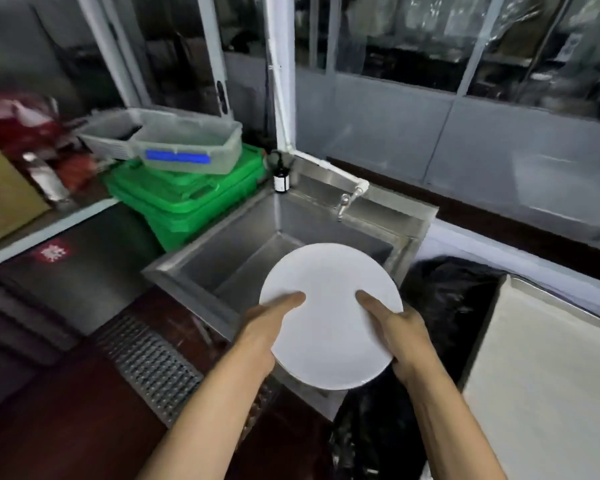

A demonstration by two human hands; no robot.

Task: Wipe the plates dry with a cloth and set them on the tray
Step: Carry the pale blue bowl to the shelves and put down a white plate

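Note:
A round white plate (329, 306) is held level over the near corner of a steel sink (243, 237). My left hand (267, 323) grips its left rim, thumb lying on the top face. My right hand (395, 327) grips the right rim the same way, thumb on top and fingers hidden beneath. A metal tray (548, 368) with a pale lining sits at the right edge. No cloth is visible.
A tap (347, 200) juts over the sink's back right. Green crates (191, 199) carrying a clear tub (191, 147) stand to the back left, next to a small dark bottle (281, 178). A black bin bag (444, 299) lies between sink and tray. A metal grate (153, 365) is at the left.

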